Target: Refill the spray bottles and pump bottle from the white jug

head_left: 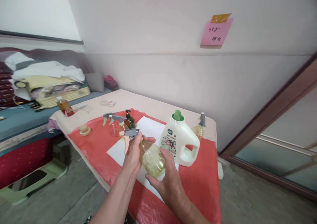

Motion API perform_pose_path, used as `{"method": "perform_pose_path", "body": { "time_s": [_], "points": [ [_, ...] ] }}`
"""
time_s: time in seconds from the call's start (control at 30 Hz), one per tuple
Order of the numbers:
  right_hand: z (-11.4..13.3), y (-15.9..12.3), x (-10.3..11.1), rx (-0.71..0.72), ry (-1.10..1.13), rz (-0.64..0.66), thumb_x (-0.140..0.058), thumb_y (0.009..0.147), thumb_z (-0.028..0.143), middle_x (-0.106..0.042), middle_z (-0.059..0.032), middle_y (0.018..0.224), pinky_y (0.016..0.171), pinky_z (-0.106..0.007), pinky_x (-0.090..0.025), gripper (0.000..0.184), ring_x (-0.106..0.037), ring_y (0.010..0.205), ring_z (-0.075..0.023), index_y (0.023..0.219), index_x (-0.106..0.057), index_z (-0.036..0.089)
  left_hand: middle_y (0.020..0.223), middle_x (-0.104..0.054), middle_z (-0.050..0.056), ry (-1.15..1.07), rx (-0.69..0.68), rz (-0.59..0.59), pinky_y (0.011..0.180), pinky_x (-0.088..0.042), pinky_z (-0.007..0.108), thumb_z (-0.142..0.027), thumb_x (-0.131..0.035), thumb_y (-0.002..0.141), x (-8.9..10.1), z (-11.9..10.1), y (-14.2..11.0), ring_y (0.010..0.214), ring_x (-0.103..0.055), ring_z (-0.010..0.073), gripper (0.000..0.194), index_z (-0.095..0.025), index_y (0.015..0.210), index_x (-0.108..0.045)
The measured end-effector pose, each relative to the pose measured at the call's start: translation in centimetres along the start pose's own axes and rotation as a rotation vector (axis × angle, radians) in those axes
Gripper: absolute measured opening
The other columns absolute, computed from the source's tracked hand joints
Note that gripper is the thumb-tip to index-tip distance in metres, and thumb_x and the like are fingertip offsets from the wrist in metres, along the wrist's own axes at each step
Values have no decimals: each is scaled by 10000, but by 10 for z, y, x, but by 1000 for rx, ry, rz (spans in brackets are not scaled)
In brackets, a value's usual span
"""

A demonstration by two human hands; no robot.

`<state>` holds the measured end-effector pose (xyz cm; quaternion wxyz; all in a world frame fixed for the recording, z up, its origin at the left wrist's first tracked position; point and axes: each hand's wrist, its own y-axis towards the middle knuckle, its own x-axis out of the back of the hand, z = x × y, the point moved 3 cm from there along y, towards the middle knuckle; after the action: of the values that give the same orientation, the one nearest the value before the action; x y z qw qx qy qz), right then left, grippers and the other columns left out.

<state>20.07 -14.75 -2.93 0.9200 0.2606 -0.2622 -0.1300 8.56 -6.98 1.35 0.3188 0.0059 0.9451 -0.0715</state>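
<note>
A clear yellowish spray bottle (153, 159) is tilted over the table, its grey and peach trigger head (130, 133) toward the upper left. My left hand (135, 153) is closed round its neck, just below the trigger head. Against the lower body, my right hand (170, 182) grips with thumb and fingers on either side. Just beyond the bottle stands a large pale green jug (182, 133) with a handle and a green piece in its mouth. White paper (146, 126) lies under these on a red cloth (198, 184).
Other spray bottles (121, 125) and a dark pump bottle (129, 121) stand behind. Another spray bottle (198, 130) is at the right, behind the jug. On the left are a round lid (85, 130) and an amber bottle (64, 107). A red-covered stool (27, 161) sits beside the table.
</note>
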Motion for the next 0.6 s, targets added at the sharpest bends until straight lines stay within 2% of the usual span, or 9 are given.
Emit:
{"method": "perform_pose_path", "body": {
  "time_s": [0.13, 0.2, 0.23, 0.27, 0.33, 0.43, 0.5, 0.53, 0.6],
  "points": [
    [-3, -7, -1, 224, -307, -36, -725, 744, 212, -431, -198, 1379, 986, -555, -497, 837, -445, 1286, -349, 1445, -267, 214, 785, -764, 108, -33, 14, -27, 849, -496, 354, -532, -710, 735, -1, 5, 1, 855, -720, 242, 379, -177, 721, -578],
    [-2, -7, 1, 267, -365, -57, -696, 782, 222, -417, -194, 1395, 980, -585, -485, 775, -434, 1291, -362, 1441, -288, 240, 792, -763, 104, -46, 13, -16, 876, -492, 357, -515, -704, 750, -2, 6, 1, 867, -720, 236, 362, -174, 736, -586],
    [-1, -5, 3, 241, -324, -63, -709, 768, 229, -428, -184, 1387, 983, -593, -476, 766, -438, 1284, -365, 1424, -314, 254, 791, -763, 96, -54, 0, -10, 890, -490, 362, -495, -709, 753, -2, 6, 1, 872, -720, 234, 343, -173, 753, -592],
    [0, -2, 5, 166, -221, -55, -732, 740, 238, -455, -168, 1363, 979, -585, -476, 762, -463, 1258, -359, 1396, -346, 264, 787, -761, 88, -59, -12, -6, 901, -489, 369, -467, -721, 751, -1, 5, 1, 876, -720, 235, 320, -172, 769, -597],
    [1, 3, 7, -111, 162, 26, -765, 693, 305, -558, -119, 1226, 905, -506, -524, 708, -564, 1114, -312, 1308, -416, 264, 796, -762, 90, -49, -1, 1, 910, -489, 385, -409, -743, 740, -1, 3, 0, 887, -720, 245, 281, -170, 783, -600],
    [5, 3, 0, -554, 886, 199, -665, 774, 486, -630, -45, 994, 638, -323, -545, 508, -633, 833, -210, 1192, -496, 253, 852, -767, 137, -2, 76, 32, 906, -490, 392, -377, -746, 727, -1, 1, -1, 925, -714, 267, 261, -162, 748, -599],
    [11, -2, -6, -715, 1214, 248, -563, 834, 559, -650, -40, 936, 530, -250, -489, 453, -643, 740, -179, 1154, -540, 239, 869, -767, 158, 22, 93, 50, 905, -490, 398, -381, -740, 725, -1, 1, -3, 950, -709, 284, 266, -157, 713, -599],
    [12, -4, -9, -774, 1305, 257, -524, 851, 588, -663, -45, 924, 506, -227, -464, 463, -650, 705, -168, 1144, -560, 232, 869, -766, 164, 28, 91, 54, 906, -491, 403, -384, -740, 722, -1, 1, -3, 956, -708, 293, 271, -154, 700, -600],
    [12, -8, -13, -816, 1341, 270, -436, 877, 642, -689, -65, 885, 483, -204, -426, 527, -655, 633, -153, 1136, -591, 210, 860, -766, 169, 34, 91, 56, 911, -492, 416, -389, -744, 715, -1, 2, -4, 958, -708, 307, 282, -153, 680, -595]
  ]
}}
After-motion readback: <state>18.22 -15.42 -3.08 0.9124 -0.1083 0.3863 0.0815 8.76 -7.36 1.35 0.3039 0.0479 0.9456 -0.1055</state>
